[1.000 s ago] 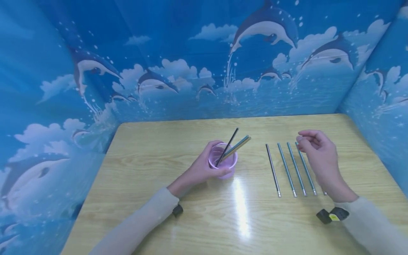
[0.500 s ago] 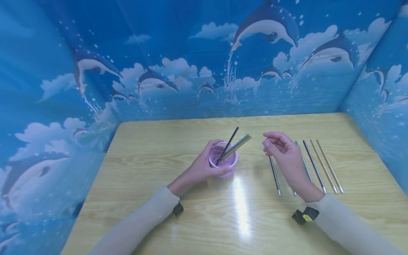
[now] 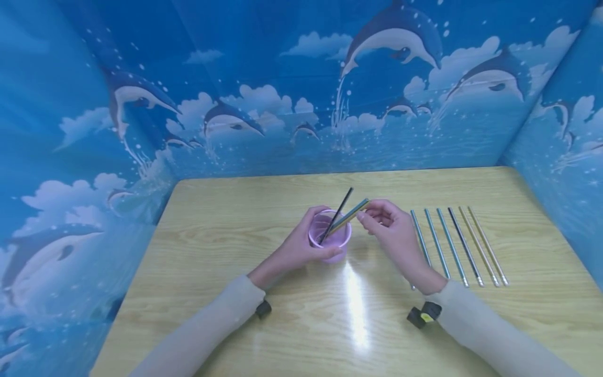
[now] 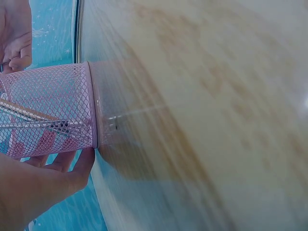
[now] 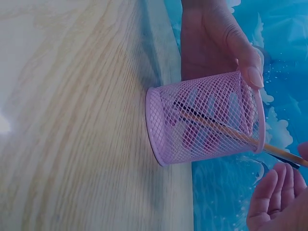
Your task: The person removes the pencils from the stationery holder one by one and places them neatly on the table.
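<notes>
My left hand (image 3: 306, 243) grips a pink mesh pencil cup (image 3: 336, 254), its fingers curled round the side. The cup stands upright on the table. A dark pencil (image 3: 342, 203) leans in it, crossed by a teal pencil (image 3: 354, 209) and a yellow pencil (image 5: 231, 132) that lie close together and slant right. With thumb and fingertips, my right hand (image 3: 393, 230) pinches the upper end of the yellow pencil. In the left wrist view, pencil ends with erasers (image 4: 57, 124) show through the mesh near the cup's bottom.
Right of the cup lies a row of pencils on the wooden table (image 3: 226, 220): several teal pencils (image 3: 437, 241), a dark one (image 3: 465, 246) and two pale gold pencils (image 3: 479, 246). My right forearm partly hides the row's left end. A dolphin-print backdrop (image 3: 264, 52) surrounds the table's back and sides.
My right hand has travelled left, from above the pencil row to the pencils standing in the cup, and its fingers now meet on the yellow one. The left hand and cup stay put.
</notes>
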